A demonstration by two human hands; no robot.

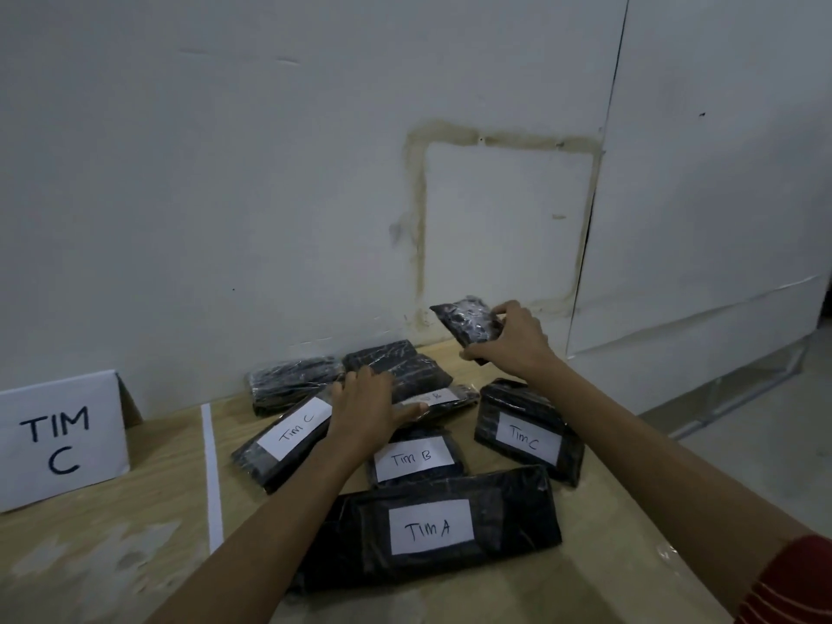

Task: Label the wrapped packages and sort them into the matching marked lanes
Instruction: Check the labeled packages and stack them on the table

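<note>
Several black plastic-wrapped packages lie in a pile on the wooden table (pixel 608 511). My right hand (pixel 513 340) holds a small unlabelled package (pixel 468 319) lifted above the pile near the wall. My left hand (pixel 369 407) rests flat on a package in the middle of the pile, fingers spread, next to one labelled "Tim C" (pixel 288 439). Other labelled packages: "Tim B" (pixel 416 459), a second "Tim C" (pixel 526 436) at the right, and a large "Tim A" (pixel 432 526) nearest me. Two unlabelled packages (pixel 292 380) lie at the back.
A folded white sign reading "TIM C" (pixel 58 439) stands at the left. A white tape strip (pixel 212 475) runs along the table and divides that lane from the pile. The white wall (pixel 270 195) stands right behind the packages. The table's right edge drops to the floor (pixel 765 443).
</note>
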